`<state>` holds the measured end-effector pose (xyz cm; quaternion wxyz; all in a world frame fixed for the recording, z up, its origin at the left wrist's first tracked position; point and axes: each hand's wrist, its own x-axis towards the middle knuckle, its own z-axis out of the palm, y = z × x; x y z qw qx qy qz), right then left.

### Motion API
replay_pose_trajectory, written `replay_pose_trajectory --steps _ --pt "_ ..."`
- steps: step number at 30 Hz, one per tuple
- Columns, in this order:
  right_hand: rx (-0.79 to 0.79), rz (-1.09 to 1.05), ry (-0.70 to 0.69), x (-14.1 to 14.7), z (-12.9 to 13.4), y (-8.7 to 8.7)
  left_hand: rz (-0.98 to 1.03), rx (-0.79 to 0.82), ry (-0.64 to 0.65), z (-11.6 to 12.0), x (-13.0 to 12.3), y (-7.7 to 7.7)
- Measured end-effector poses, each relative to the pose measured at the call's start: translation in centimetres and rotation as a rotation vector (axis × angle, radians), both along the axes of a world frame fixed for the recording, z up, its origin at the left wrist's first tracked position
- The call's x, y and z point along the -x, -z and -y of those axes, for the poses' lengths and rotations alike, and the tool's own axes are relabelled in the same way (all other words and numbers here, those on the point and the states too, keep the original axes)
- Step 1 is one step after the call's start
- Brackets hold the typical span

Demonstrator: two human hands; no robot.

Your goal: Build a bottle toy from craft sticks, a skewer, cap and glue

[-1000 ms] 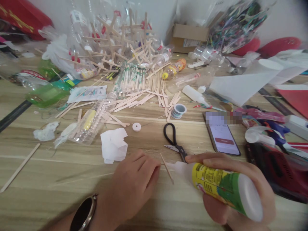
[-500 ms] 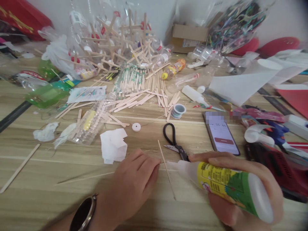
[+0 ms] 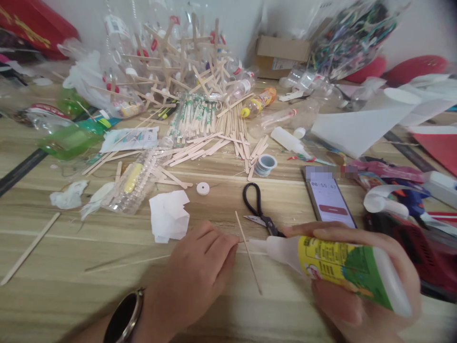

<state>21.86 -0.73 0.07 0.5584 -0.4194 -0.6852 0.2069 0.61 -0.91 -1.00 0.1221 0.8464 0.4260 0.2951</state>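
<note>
My right hand [image 3: 360, 276] is wrapped round a glue bottle [image 3: 335, 262] with a yellow and green label, tilted so its white nozzle points left. The nozzle tip lies close to a thin wooden stick [image 3: 249, 252] standing out at a slant; whether they touch I cannot tell. With fingers pinched together, my left hand [image 3: 203, 271] holds another thin bamboo stick [image 3: 143, 262], which shows to the left of the hand and pokes out at the fingertips, where it meets the slanted one. Black-handled scissors [image 3: 262, 214] lie just beyond the bottle, partly hidden by it.
A torn white paper [image 3: 169, 216], a small white spool [image 3: 203, 189] and a phone [image 3: 328, 197] running a timer lie beyond my hands. Flat wooden sticks [image 3: 200, 147] and plastic bottles [image 3: 132, 183] pile up behind. A flat stick [image 3: 30, 247] lies at left.
The glue bottle and my right hand have shifted slightly to the right, the nozzle drawing a little away from the crossing sticks. My left hand has stayed almost still.
</note>
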Motion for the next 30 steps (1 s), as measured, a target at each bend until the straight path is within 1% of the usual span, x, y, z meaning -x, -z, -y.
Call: replay_pose_trajectory --steps 4,10,14,19,23,30 --pt "0.009 -0.031 0.026 0.1 -0.2 0.1 -0.003 0.012 0.009 0.0 0.0 0.0" --pt "0.094 -0.107 0.045 0.7 -0.8 -0.3 0.002 0.008 0.027 0.0 0.1 0.0" --pt "0.087 -0.111 0.063 1.0 -1.3 -0.5 0.008 0.002 0.037 -0.1 0.1 0.1" --pt "0.093 -0.113 0.058 0.9 -1.3 -0.4 -0.026 0.021 0.052 0.0 0.2 0.1" --pt "0.114 -0.144 0.08 0.7 -1.2 -0.3 -0.044 0.02 0.061 0.1 0.3 0.1" --pt "0.166 -0.126 0.084 0.8 -1.2 -0.3 -0.054 0.044 0.077 0.0 0.4 0.1"
